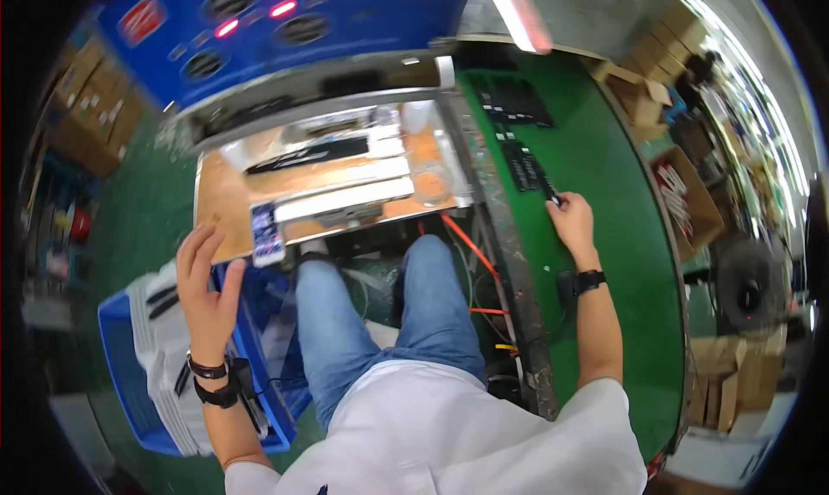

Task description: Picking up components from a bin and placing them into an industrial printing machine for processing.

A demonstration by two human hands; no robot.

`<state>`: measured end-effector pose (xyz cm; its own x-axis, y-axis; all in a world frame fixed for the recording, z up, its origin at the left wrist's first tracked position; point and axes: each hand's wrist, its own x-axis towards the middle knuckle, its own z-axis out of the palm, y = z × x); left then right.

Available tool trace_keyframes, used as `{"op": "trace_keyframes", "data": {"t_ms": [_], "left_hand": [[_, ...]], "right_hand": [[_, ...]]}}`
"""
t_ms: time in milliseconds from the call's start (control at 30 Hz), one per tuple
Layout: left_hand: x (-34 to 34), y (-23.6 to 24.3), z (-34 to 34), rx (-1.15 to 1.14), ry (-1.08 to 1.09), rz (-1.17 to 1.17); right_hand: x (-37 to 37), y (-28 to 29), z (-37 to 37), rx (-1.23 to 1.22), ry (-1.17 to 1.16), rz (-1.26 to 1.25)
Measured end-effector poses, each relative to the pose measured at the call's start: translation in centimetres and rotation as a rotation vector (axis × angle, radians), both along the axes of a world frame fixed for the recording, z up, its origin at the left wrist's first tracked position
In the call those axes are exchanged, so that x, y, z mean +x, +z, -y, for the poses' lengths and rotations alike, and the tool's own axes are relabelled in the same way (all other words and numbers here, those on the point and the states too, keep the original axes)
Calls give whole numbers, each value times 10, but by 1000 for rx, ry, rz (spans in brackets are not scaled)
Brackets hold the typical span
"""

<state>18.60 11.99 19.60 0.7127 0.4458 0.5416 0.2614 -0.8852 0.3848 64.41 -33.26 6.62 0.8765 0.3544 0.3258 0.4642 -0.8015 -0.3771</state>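
Note:
My left hand (pixel 207 288) is open, fingers loosely curved, at the front left corner of a wooden work surface (pixel 223 214) beside a phone (pixel 266 231). On that surface lie pale metal bars (pixel 345 197), a long black strip (pixel 306 154) and a round clear container (pixel 430 184). My right hand (pixel 570 223) pinches a slim black part (pixel 548 184) on the green conveyor (pixel 622 288), just below several black pieces (pixel 516 107) lying in loose rows. The fine detail of these pieces is too small to tell.
A blue machine panel (pixel 276 50) with red lights stands ahead. A blue bin (pixel 117 357) holding white trays (pixel 160 357) sits at left. Cardboard boxes (pixel 91 119) are stacked far left. Open boxes (pixel 686 201) and a fan (pixel 747 283) stand beyond the conveyor. Orange hoses (pixel 466 240) hang under the table.

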Motion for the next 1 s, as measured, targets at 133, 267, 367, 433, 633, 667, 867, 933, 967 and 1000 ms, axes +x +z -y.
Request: {"op": "trace_keyframes", "data": {"t_ms": [133, 267, 367, 433, 633, 667, 867, 933, 967, 1000], "left_hand": [[-134, -40, -23, -112, 417, -4], [-230, -83, -47, -295, 774, 12], [-308, -103, -36, -237, 986, -181], [-312, -109, -30, -293, 997, -262], [-304, -120, -36, -228, 900, -400], [-307, -124, -38, -275, 850, -405], [-320, -141, -27, -539, 854, 36], [-310, -112, -16, -847, 749, 335], [-297, -104, -19, -866, 662, 478], [-282, -93, -18, -865, 642, 481]], "right_hand": [[-2, 16, -42, -18, 31, -79], [80, -33, 38, 51, 102, -125], [90, -44, 18, -49, 83, -129], [88, -41, 6, -23, 114, -116], [92, -6, 9, 11, 169, -172], [78, 7, 2, 17, 194, -207], [-23, 74, -106, 314, 452, -441], [-59, 95, -157, 394, 626, -371], [-71, 107, -175, 383, 659, -352], [-81, 117, -198, 376, 720, -347]]}}
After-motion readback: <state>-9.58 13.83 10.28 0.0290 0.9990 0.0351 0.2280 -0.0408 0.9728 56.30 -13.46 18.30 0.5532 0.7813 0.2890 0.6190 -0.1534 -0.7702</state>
